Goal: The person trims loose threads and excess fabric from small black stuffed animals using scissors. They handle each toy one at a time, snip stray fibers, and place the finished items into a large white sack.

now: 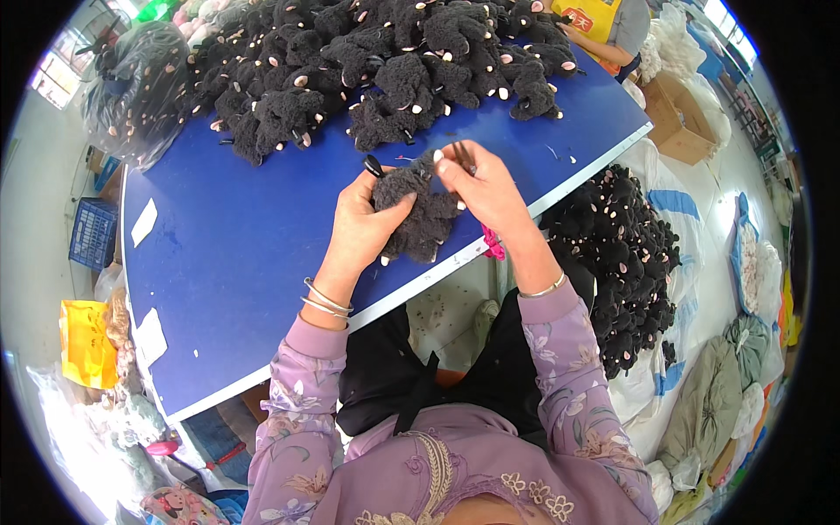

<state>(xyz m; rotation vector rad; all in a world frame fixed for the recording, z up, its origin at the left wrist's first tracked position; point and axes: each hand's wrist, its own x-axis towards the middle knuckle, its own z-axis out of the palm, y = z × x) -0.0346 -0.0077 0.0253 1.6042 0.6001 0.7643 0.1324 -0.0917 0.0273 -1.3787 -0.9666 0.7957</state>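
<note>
Gripping a fuzzy black plush toy (pixel 418 210) above the blue tabletop (pixel 236 254), the left hand (pixel 363 223) is clasping its lower body while the right hand (pixel 481 188) is pinching its top, long axis running upright between them.

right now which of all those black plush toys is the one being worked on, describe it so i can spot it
Start at the blue table and go to its near edge, below the big heap of toys. The black plush toy there is the only one lifted off the table, gripped between the left hand and right hand.
</note>
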